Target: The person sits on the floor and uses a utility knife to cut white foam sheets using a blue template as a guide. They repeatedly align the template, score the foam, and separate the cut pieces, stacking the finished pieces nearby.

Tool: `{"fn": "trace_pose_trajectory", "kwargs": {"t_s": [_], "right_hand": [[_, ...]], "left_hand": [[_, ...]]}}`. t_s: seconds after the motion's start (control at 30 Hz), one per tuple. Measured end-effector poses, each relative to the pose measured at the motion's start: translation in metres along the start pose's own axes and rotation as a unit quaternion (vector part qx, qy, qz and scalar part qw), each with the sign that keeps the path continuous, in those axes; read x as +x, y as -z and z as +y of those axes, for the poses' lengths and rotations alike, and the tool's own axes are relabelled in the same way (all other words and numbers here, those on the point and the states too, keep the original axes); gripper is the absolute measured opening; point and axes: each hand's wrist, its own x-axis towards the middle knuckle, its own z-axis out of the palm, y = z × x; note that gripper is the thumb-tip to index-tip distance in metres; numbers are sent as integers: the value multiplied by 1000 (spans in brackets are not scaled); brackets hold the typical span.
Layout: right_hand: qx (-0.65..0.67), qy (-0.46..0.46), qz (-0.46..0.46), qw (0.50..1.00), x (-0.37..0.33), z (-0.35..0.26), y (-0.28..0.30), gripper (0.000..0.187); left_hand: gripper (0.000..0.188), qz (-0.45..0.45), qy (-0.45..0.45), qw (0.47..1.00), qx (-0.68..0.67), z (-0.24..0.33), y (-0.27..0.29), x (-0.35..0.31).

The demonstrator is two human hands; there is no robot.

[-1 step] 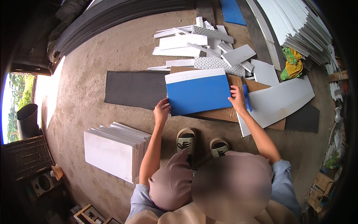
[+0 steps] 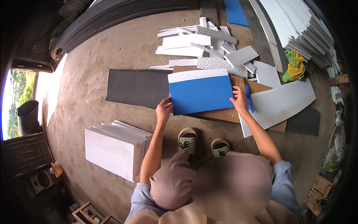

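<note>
A blue rectangular sheet [image 2: 201, 93] lies in front of me on top of other boards, with a white strip [image 2: 197, 75] along its far edge. At its near left corner, my left hand [image 2: 164, 110] has its fingers closed on the edge. My right hand [image 2: 239, 100] grips the right edge, fingers bent round it. Just right of that hand lies a knife with a blue handle [image 2: 248, 100]. Under the blue sheet are a brown board [image 2: 225, 115] and a dark grey sheet [image 2: 138, 87] reaching out to the left.
A stack of white boards [image 2: 110, 151] stands on the floor at left. Beyond the blue sheet lie several white foam offcuts [image 2: 186, 41]. A pale curved-edge sheet [image 2: 283, 102] rests at right, near a yellow-green cloth [image 2: 293, 66]. My shoes [image 2: 187, 142] are close to the boards.
The whole view has shifted slightly to the right. Both hands stay in the same places on the blue sheet.
</note>
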Motion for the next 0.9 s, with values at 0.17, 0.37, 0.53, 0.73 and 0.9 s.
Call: {"fn": "trace_pose_trajectory", "kwargs": {"t_s": [0.17, 0.37, 0.53, 0.73, 0.9], "right_hand": [[-64, 25, 14, 998, -3, -11, -7, 62], [-68, 42, 14, 997, -2, -11, -6, 61], [-69, 47, 12, 996, -1, -10, -7, 62], [-65, 37, 7, 997, -1, -9, -6, 62], [-76, 34, 2, 997, 0, -7, -3, 62]], "left_hand": [[44, -22, 32, 999, -7, -2, 7, 0], [51, -31, 10, 999, -13, -10, 5, 2], [57, -44, -34, 995, 81, -21, 8, 6], [58, -37, -88, 985, 141, -21, 7, 6], [59, -48, -66, 988, 132, -13, 7, 3]]}}
